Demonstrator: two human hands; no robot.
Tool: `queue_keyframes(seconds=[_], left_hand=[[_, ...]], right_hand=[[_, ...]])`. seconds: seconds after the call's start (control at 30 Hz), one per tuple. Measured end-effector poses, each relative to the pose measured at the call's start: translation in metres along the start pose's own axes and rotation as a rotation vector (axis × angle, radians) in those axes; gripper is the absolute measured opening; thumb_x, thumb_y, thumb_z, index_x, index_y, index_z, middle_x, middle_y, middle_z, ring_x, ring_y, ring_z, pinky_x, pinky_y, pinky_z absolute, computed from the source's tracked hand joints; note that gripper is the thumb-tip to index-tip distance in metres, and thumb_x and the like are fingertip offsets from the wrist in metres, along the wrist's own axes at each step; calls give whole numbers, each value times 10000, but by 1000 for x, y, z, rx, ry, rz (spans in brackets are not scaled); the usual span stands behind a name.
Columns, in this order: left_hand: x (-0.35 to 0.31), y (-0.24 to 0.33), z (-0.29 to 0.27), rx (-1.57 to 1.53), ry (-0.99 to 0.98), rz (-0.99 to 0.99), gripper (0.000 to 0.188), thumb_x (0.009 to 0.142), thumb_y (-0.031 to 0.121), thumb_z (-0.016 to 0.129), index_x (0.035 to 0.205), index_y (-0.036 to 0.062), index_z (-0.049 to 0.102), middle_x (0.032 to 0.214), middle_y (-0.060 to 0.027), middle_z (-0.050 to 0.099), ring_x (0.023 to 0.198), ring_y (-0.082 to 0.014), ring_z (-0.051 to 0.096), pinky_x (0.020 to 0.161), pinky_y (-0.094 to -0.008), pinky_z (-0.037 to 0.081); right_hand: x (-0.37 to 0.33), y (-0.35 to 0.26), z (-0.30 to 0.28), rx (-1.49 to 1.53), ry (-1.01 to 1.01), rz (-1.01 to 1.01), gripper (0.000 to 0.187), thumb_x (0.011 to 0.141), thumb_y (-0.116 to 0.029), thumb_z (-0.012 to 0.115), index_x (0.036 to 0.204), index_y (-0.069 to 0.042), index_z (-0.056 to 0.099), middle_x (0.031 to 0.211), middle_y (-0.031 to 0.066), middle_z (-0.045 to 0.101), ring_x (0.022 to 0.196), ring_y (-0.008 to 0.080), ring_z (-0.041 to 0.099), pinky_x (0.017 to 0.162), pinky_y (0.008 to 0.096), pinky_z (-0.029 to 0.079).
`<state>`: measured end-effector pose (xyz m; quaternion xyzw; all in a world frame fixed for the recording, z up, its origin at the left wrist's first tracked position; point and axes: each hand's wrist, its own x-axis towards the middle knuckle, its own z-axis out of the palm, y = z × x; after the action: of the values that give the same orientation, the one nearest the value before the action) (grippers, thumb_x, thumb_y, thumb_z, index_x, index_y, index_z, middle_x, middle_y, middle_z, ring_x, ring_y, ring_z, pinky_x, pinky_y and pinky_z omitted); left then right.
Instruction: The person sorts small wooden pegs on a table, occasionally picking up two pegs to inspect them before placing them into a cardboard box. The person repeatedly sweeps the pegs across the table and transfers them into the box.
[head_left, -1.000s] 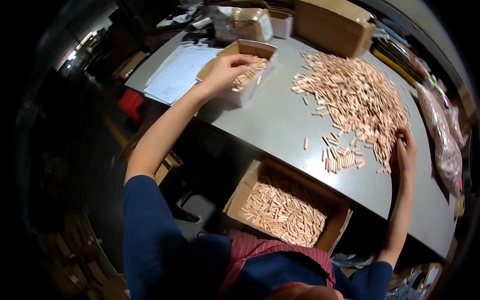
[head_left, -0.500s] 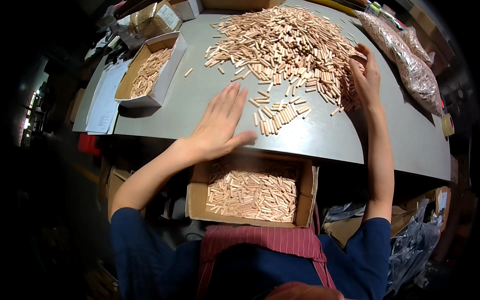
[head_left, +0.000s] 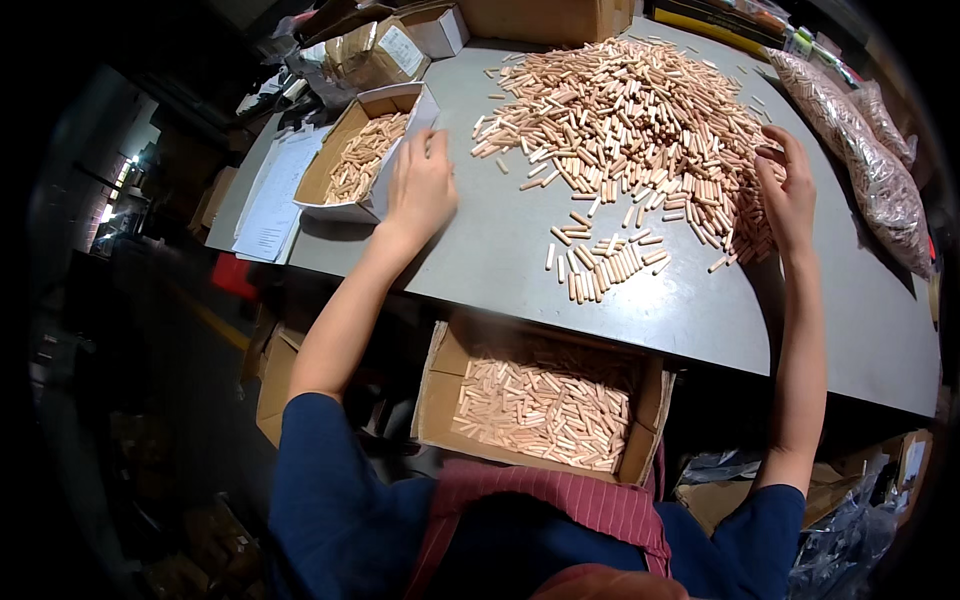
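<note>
A large heap of small wooden dowels covers the far middle of the grey table. My left hand is beside the right wall of a white-sided cardboard box with dowels in it; its fingers are a little bent and apart, and I see nothing in them. My right hand rests at the heap's right edge, fingers curved and thumb apart, with dowels beside it. A small group of dowels lies loose nearer to me. Below the table edge, an open brown carton holds many more dowels.
Clear plastic bags of dowels lie along the table's right side. Papers are left of the white-sided box, and a taped parcel is behind it. The table's front edge overhangs the brown carton's far side.
My left hand has moved left, from above the table's front edge to the white-sided box. My right hand stays at the heap's right edge. The whole view has shifted.
</note>
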<state>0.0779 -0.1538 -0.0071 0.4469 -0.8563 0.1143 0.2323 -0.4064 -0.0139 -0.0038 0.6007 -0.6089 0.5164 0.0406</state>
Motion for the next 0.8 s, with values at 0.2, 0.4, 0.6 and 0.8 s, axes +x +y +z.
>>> queue_keyframes(seconds=[0.2, 0.4, 0.6, 0.8], left_hand=[[-5, -5, -3, -94, -43, -5, 231, 901, -18, 621, 1122, 16, 675, 1116, -189, 683, 1029, -408, 648, 927, -512, 526], [20, -25, -75, 120, 377, 42, 286, 905, -4, 639, 1154, 115, 716, 1090, -136, 696, 1026, -351, 642, 892, -490, 535], [-3, -27, -69, -63, 232, 145, 240, 982, 85, 665, 1197, 68, 772, 1233, -156, 693, 1162, -357, 639, 1011, -445, 520], [-43, 92, -26, -449, -190, 377, 716, 1043, 380, 655, 1577, -28, 409, 1639, -285, 402, 1521, -469, 378, 1260, -547, 295]], right_hand=[[1, 9, 0, -51, -69, -91, 300, 956, -67, 652, 1245, -10, 713, 1284, 127, 720, 1079, 218, 753, 932, 350, 577], [-3, -3, -3, -52, -54, -4, 272, 954, -70, 635, 1198, 6, 726, 1292, 117, 719, 1084, 221, 750, 957, 343, 569], [0, -3, 0, -75, -105, -33, 293, 979, -64, 639, 1252, 15, 708, 1321, 112, 712, 1117, 212, 742, 996, 329, 561], [-2, -1, 5, -66, -39, 11, 435, 1042, -181, 672, 1434, -6, 602, 1369, 158, 696, 1170, 246, 733, 1004, 360, 572]])
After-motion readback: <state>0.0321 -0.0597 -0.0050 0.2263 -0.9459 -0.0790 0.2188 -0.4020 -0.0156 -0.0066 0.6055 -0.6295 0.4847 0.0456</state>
